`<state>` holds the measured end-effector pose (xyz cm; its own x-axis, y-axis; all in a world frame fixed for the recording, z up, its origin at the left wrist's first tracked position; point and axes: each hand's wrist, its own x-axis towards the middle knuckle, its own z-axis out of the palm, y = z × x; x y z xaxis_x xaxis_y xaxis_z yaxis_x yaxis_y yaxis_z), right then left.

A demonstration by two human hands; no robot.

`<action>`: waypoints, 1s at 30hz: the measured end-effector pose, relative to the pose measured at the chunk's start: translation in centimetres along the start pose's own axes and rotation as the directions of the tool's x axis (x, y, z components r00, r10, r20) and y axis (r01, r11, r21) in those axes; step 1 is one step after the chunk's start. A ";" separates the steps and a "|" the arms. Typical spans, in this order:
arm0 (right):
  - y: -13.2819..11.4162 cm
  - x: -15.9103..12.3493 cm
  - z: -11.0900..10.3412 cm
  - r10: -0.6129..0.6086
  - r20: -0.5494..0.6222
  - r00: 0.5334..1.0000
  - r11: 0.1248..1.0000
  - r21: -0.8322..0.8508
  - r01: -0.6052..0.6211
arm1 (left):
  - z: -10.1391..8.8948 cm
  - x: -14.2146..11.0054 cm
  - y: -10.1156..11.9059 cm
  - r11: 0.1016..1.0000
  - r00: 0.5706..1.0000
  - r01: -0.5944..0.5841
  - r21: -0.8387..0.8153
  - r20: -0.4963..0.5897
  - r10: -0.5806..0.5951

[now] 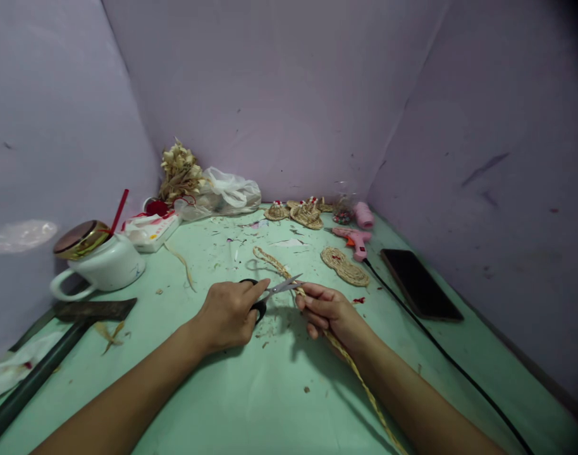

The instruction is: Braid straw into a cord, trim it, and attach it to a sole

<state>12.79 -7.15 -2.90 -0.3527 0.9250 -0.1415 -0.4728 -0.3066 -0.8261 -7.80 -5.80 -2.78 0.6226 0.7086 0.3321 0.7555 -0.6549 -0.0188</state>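
Note:
My left hand is closed around the black handles of a pair of scissors, whose blades point right across a braided straw cord. My right hand pinches the same cord just right of the blades. The cord runs from the far middle of the green table, through my right hand, and trails back toward the near edge under my right forearm. Small straw scraps lie under the scissors.
A flat woven straw piece lies right of the hands, with a pink glue gun, its black cable and a dark phone. Left: a white mug with gold lid, a hammer. Far back: plastic bag, dried straw, woven pieces.

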 end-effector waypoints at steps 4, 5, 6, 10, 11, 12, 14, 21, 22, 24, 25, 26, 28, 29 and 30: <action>0.0 0.0 0.0 0.005 0.015 1.000 1.000 -0.004 -0.005 | 0.1 -0.1 0.0 0.999 1.000 -0.009 0.044 -0.003 0.009; 0.0 0.0 0.0 0.005 0.014 1.000 1.000 -0.005 -0.005 | 0.2 -0.1 0.0 0.999 1.000 -0.011 0.051 -0.003 0.012; 0.0 0.0 0.0 0.004 0.014 1.000 1.000 -0.006 -0.004 | 0.2 -0.1 -0.1 0.999 1.000 -0.011 0.053 -0.002 0.011; 0.0 0.0 0.1 -0.001 0.001 1.000 1.000 0.007 0.001 | 0.0 0.1 0.0 1.000 1.000 0.012 -0.024 0.016 -0.012; -0.1 0.0 0.1 0.001 -0.004 1.000 1.000 0.011 -0.001 | -0.1 0.1 0.0 0.997 0.999 0.035 -0.066 0.021 -0.033; -0.1 -0.1 0.2 0.005 -0.009 1.000 1.000 0.012 -0.005 | -0.2 0.2 0.1 0.991 0.998 0.064 -0.115 0.025 -0.061; -0.2 -0.1 0.3 0.012 -0.020 1.000 1.000 0.005 -0.012 | -0.5 0.2 0.2 0.968 0.992 0.126 -0.217 0.027 -0.123; -0.3 -0.1 0.3 0.019 -0.042 0.999 1.000 -0.013 -0.019 | -0.5 0.8 0.7 0.728 0.925 0.311 -0.611 0.018 -0.379; -0.3 -0.1 0.3 0.020 -0.040 0.999 1.000 -0.014 -0.021 | -0.5 1.0 0.8 0.601 0.892 0.356 -0.715 0.068 -0.447; -0.2 -0.1 0.2 0.021 -0.023 1.000 1.000 -0.013 -0.021 | -0.6 1.4 0.9 0.264 0.807 0.408 -0.874 0.210 -0.551; -0.1 -0.1 0.2 0.025 -0.006 1.000 1.000 -0.014 -0.025 | -0.7 1.6 0.9 0.087 0.765 0.408 -0.909 0.288 -0.576; 0.0 -0.1 0.2 0.033 0.015 0.999 0.999 -0.014 -0.033 | -0.8 1.8 1.0 -0.072 0.728 0.394 -0.916 0.359 -0.585; 0.3 -0.2 0.2 0.064 0.060 0.996 0.998 -0.016 -0.063 | -1.0 2.0 0.9 -0.311 0.678 0.330 -0.891 0.453 -0.579; 0.5 -0.2 0.2 0.084 0.081 0.993 0.996 -0.021 -0.083 | -1.0 2.0 0.9 -0.397 0.667 0.282 -0.873 0.476 -0.573; 0.7 -0.3 0.3 0.106 0.101 0.989 0.994 -0.029 -0.103 | -1.0 2.1 0.8 -0.465 0.661 0.234 -0.854 0.491 -0.568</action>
<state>12.36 -7.66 -3.25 -0.4804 0.8599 -0.1724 -0.4100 -0.3940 -0.8226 -6.10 -5.17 -1.12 0.0823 0.9691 -0.2325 -0.3796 0.2462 0.8918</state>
